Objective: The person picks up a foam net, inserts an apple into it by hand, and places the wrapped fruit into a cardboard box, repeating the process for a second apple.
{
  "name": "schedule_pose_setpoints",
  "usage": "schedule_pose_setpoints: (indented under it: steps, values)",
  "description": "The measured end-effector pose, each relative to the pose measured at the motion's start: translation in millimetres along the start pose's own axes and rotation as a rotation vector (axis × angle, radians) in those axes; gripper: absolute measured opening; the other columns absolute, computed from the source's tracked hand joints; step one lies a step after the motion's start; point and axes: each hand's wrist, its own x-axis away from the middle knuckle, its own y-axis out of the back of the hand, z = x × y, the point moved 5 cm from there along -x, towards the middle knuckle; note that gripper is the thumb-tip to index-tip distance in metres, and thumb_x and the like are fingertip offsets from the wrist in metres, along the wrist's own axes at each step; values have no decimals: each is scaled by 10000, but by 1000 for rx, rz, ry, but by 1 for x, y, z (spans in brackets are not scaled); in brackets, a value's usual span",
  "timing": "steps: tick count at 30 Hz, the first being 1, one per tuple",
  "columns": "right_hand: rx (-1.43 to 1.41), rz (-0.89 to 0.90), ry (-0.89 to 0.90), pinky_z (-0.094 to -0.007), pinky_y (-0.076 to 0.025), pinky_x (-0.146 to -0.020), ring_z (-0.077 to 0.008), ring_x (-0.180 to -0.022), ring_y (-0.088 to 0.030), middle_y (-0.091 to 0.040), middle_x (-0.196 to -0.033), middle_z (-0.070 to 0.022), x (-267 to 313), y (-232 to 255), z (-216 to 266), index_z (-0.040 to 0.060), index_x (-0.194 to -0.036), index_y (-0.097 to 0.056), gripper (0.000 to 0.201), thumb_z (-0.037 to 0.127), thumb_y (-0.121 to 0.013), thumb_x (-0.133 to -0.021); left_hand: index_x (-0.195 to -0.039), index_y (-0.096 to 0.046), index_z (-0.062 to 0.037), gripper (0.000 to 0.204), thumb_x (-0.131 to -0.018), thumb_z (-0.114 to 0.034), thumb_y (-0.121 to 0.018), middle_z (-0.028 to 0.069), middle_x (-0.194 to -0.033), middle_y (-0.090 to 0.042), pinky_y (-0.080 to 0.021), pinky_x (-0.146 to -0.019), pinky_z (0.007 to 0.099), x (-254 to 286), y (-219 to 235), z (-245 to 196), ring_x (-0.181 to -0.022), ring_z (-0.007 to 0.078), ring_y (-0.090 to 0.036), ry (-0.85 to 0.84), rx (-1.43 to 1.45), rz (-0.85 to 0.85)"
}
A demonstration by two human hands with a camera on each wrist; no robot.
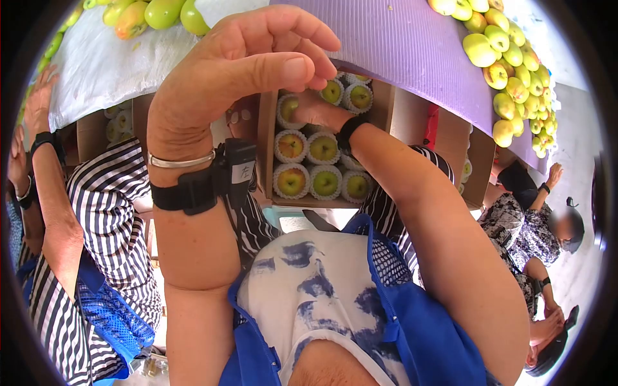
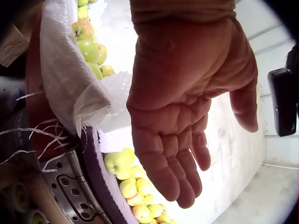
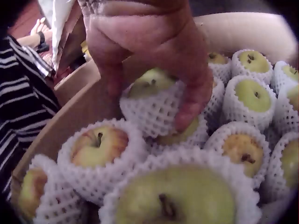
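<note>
White foam netting hides most of the apple (image 3: 152, 84) the right hand (image 3: 149, 51) grips inside the box (image 1: 267, 148). Head view blocks that grip behind the left hand (image 1: 238, 71), raised, fingers relaxed, holding nothing

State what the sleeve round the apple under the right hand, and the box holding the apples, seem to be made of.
The sleeve looks like soft white foam netting: open diamond mesh, matte, stretched round the fruit. The box seems plain brown cardboard, with flat dull walls.
</note>
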Motion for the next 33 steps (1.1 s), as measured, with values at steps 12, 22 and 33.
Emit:
schedule_pose_setpoints:
  steps: [12, 22, 33]
  values:
    - [-89, 83, 13, -370, -429, -922, -341, -1138, -489, -504, -1207, -228, 7, 2, 4, -23, -1249, -413, 600, 67, -649, -705, -1171, -515, 2, 668, -776, -529, -609, 134, -1018, -624, -462, -814, 292, -6, 2, 3, -935, 201, -610, -53, -14, 38]
    - [-54, 55, -6, -359, -420, -932, -325, -1131, -486, -503, -1203, -211, 17, 13, 10, -7, -1249, -411, 675, 158, -715, -669, -1156, -522, -19, 549, -783, -399, -657, 98, -1033, -623, -466, -816, 275, -8, 0, 4, -940, 169, -602, 4, 107, 37]
    - [321, 306, 171, -404, -496, -739, -340, -852, -613, -630, -898, -198, 62, 74, 111, 12, -883, -629, 231, 190, -633, -736, -762, -486, -55, 167, -890, -147, -540, 33, -634, -511, -415, -597, 250, 15, 53, -15, -581, 122, -476, -605, 132, -880]
